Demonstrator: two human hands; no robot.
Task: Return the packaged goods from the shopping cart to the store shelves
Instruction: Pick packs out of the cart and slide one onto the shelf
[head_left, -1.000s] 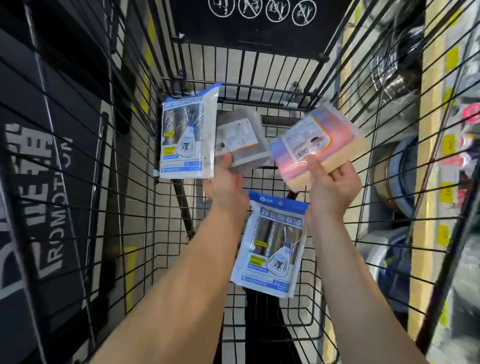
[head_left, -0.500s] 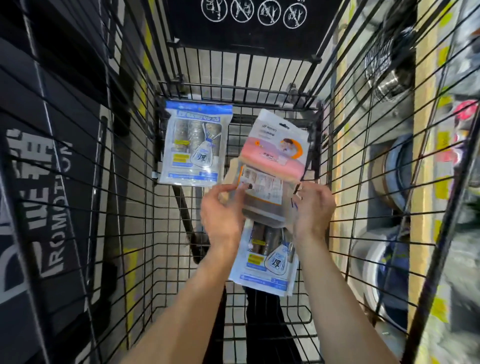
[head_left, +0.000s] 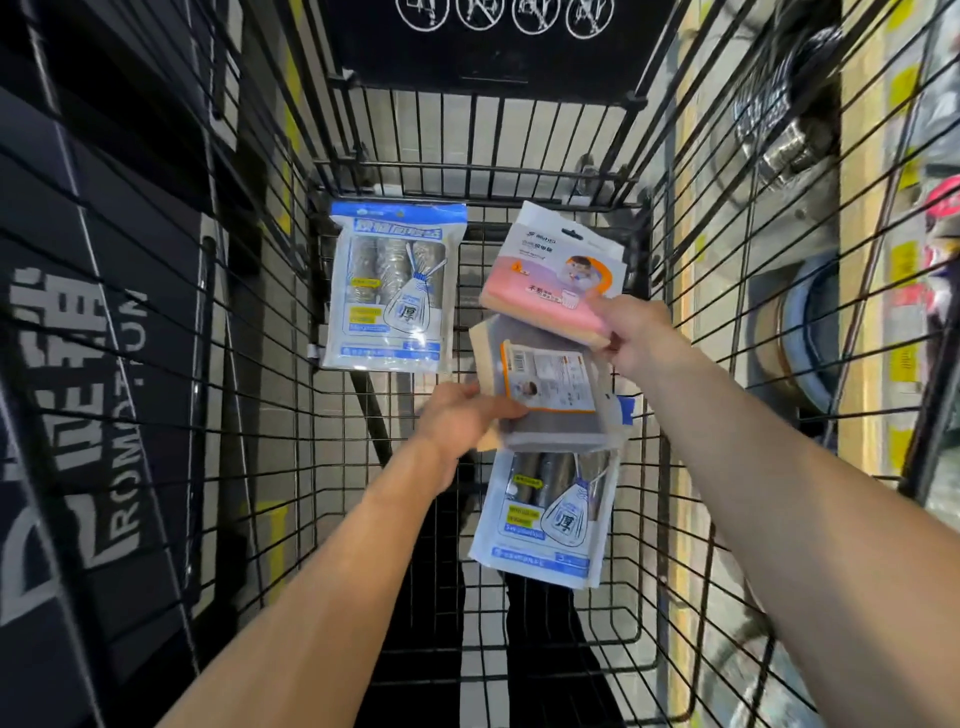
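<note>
Both packs had come apart again since the moment before, when the two hands held them stacked close together over the middle of the shopping cart (head_left: 291, 322). Going from left to right: a blue-topped bag pack (head_left: 393, 288) leaned upright against the far wall of the cart, up and to the left of the left hand, untouched. The left hand (head_left: 457, 421) was clamped on the lower left edge of the grey pack (head_left: 545, 400), thumb over its labelled back, fingers hidden beneath. Directly below that pack, nearer than both hands, a second blue-topped bag pack (head_left: 548, 517) lay on the cart floor, its top edge covered by the grey one. The right hand (head_left: 636, 332) was pinching the lower right corner of the pink pack (head_left: 553, 280), which now showed its printed front and tilted up and away, its lower edge just overlapping the grey pack's top. Beyond the right hand, through the wire side, stood the store shelves (head_left: 862, 312) with yellow price tags and round metal ware, too blurred to name.

So each hand had one item firmly gripped and lifted clear of the floor. I judged two of the four packs were ready to go out to the shelves, with the two bag packs left to collect.
</note>
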